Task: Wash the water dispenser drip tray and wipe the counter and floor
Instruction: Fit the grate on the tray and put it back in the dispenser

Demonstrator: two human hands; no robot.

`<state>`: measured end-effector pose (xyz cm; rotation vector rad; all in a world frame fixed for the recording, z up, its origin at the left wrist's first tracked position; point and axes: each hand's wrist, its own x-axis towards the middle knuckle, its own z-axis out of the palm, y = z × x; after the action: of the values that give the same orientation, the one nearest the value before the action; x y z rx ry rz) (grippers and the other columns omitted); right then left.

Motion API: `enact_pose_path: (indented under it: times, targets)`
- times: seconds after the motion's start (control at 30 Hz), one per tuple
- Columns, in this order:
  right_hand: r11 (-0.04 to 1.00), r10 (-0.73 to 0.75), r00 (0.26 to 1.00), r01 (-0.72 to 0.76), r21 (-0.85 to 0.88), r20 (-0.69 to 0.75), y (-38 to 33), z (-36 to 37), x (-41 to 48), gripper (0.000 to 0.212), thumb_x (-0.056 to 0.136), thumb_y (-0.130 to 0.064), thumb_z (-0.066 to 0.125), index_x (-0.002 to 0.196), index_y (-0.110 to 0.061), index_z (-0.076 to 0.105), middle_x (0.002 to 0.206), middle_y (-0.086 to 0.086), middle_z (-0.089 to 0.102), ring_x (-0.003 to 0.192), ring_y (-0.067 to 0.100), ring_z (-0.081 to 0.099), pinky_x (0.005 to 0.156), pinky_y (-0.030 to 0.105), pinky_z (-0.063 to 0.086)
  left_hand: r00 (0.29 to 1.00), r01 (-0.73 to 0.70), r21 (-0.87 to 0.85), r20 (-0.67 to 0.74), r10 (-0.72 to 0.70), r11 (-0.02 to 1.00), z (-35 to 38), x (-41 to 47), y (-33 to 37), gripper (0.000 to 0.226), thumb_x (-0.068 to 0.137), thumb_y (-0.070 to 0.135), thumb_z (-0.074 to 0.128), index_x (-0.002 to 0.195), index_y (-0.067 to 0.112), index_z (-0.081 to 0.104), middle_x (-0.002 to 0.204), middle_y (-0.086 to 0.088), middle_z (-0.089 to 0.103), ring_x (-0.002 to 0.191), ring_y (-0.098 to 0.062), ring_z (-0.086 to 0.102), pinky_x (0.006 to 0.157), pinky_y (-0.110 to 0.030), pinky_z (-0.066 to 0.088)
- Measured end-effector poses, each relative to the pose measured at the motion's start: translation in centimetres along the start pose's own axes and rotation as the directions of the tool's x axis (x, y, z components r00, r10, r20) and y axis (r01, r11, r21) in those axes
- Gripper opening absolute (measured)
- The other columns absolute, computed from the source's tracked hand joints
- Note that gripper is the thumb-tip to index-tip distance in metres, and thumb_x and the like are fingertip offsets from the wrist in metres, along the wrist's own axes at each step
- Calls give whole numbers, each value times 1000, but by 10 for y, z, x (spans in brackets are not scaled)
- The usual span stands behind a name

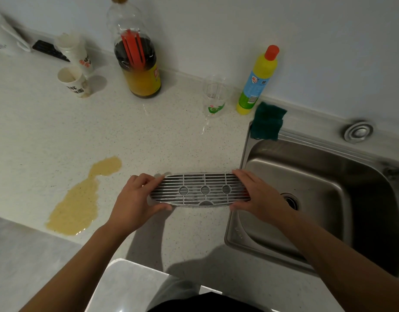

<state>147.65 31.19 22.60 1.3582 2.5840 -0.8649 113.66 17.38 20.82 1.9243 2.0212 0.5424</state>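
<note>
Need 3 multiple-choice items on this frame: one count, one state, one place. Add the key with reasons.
1. How many full round rings are in the drip tray grille?
A two
B three
C five

2. How is the drip tray held?
A by the left hand and the right hand, one at each end
B by the right hand alone
C by no hand

3. Where is the green sponge?
A under the drip tray
B on the far left corner of the sink rim, beside the yellow bottle
C in the left hand

Key:
1 B: three rings sit in a row across the grille.
2 A: fingers and thumb curl round each end.
3 B: it lies over the rim corner, next to the bottle.
</note>
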Motion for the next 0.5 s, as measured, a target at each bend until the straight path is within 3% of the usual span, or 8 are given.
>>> enact_pose_path:
  times: [0.23, 0.37, 0.43, 0.5]
  targets:
    - [996, 34, 996, -28, -84, 80, -7, 4, -2, 105, 89, -60, 65, 164, -28, -1, 174, -3, 4, 156, 23, 20, 119, 52, 38, 1000, 25, -5, -10, -25, 1000, 4, 1, 1, 85, 66, 44, 92, 139, 12, 65, 114, -11, 69, 101, -31, 59, 78, -37, 50]
    - [998, 31, 995, -25, -59, 97, -10, 1, -3, 105, 91, -59, 64, 164, -27, -3, 174, -3, 0, 158, 22, 13, 121, 52, 35, 998, 53, -47, 38, -51, 998, 0, 3, 3, 88, 68, 57, 83, 141, 12, 64, 118, -9, 67, 106, -28, 57, 83, -38, 50]
    - [999, 32, 994, -32, -10, 107, -8, -1, -4, 107, 88, -61, 67, 164, -28, -1, 173, -3, 3, 157, 24, 16, 120, 54, 35, 994, 91, -118, 76, -82, 989, -4, 3, 3, 97, 66, 70, 79, 144, 17, 61, 120, -2, 63, 108, -23, 55, 88, -35, 47]
    - [986, 95, 994, -101, 132, 56, -3, -4, -6, 103, 86, -64, 67, 162, -29, 7, 170, 1, 15, 149, 26, 32, 117, 56, 39, 980, 195, -240, 80, -181, 951, -7, 3, 1, 93, 68, 73, 79, 144, 23, 60, 120, 7, 59, 107, -14, 57, 90, -32, 47]
